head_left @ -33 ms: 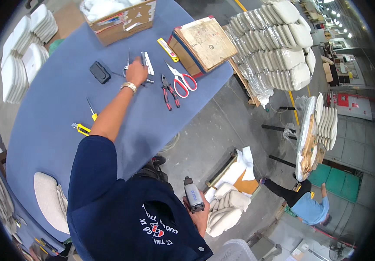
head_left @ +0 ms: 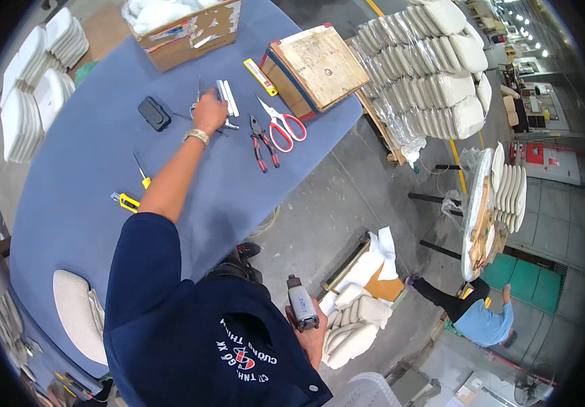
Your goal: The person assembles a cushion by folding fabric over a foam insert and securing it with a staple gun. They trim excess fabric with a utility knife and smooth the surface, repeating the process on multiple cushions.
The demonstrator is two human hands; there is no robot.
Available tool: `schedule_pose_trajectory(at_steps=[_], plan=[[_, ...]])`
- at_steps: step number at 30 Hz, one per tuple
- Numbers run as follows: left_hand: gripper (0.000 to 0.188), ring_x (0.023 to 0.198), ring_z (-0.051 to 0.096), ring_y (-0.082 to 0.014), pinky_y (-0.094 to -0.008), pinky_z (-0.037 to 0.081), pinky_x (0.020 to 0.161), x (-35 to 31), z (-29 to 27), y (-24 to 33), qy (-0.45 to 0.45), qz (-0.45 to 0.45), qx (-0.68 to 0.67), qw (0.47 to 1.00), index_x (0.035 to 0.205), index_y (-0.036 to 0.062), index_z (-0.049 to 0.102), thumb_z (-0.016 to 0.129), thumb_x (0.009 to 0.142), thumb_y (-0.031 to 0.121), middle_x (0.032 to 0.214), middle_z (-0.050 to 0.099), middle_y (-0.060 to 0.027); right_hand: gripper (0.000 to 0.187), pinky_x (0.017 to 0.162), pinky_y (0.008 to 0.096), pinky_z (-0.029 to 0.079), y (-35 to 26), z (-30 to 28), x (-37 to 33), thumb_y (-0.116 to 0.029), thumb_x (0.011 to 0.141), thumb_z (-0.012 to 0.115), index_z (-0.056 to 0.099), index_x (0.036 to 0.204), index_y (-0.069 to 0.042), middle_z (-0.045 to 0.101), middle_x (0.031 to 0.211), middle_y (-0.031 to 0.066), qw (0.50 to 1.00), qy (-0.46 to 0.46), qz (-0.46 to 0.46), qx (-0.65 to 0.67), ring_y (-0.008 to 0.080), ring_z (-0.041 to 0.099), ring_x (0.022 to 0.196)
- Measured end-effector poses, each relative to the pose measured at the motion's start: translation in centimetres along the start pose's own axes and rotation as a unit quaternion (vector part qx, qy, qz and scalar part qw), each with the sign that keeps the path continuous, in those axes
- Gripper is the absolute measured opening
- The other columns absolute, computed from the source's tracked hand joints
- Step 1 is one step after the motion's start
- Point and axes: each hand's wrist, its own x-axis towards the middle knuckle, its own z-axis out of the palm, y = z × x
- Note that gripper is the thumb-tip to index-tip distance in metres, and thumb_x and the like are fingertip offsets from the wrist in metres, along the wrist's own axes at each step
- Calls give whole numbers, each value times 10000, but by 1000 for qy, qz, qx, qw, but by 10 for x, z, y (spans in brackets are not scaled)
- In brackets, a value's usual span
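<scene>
Tabletop edge [head_left: 282, 182] (open floor [head_left: 347, 197] beyond) separates both hands [head_left: 210, 112] [head_left: 314, 337].

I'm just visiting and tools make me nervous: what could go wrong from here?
The right hand holds a grey device away from the table; if the grip slipped, it might drop to the floor.

The left hand is among tools, with the bare blades of the red-handled scissors nearby, so a careless sideways move could nick it.

The yellow cutter lies close to the left forearm, which might knock it.
</scene>
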Motion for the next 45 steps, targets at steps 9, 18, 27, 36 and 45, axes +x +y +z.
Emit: schedule_pose_trajectory(at_steps=[9, 18, 27, 36, 45], plan=[[318, 840, 699, -121, -293, 582, 752, -107, -97, 78, -164, 31, -421, 892, 1246, 4, 706, 744, 950, 114, 998, 736, -50, 428, 836, 343, 566, 33, -22, 24, -141, 798, 867, 703, 1163, 12, 760, 1023, 135, 994, 45, -88, 47, 217, 734, 920], [357, 888, 655, -195, -333, 529, 724, -246, -134, 146, 12, 647, -46, 761, 1189, 89, 718, 697, 839, 161, 1001, 679, -37, 525, 573, 280, 432, -3, -73, 70, -374, 999, 638, 547, 1302, 45, 641, 803, 69, 775, -95, -349, 518, 127, 526, 569], [295, 833, 580, -160, -295, 477, 681, -352, -174, 137, 53, 734, 42, 676, 1019, 37, 697, 663, 767, 185, 850, 557, -4, 497, 643, 360, 537, 70, -36, 68, -485, 966, 677, 607, 1211, -58, 618, 801, 90, 533, -320, -319, 715, 178, 561, 637], [134, 831, 610, -164, -319, 499, 701, -431, -212, 103, 52, 718, 156, 677, 797, 70, 669, 683, 750, 195, 798, 572, 13, 519, 565, 400, 593, 124, 15, 42, -507, 971, 668, 578, 1243, -74, 624, 997, 122, 401, -372, -259, 796, 224, 614, 720], [221, 875, 672, -275, -370, 556, 755, -505, -254, 60, -41, 482, -110, 868, 1117, 54, 747, 734, 915, 142, 965, 691, -96, 613, 564, 309, 528, 66, 63, 27, -484, 988, 637, 497, 1459, -118, 651, 1221, 132, 294, -480, -286, 776, 168, 646, 769]])
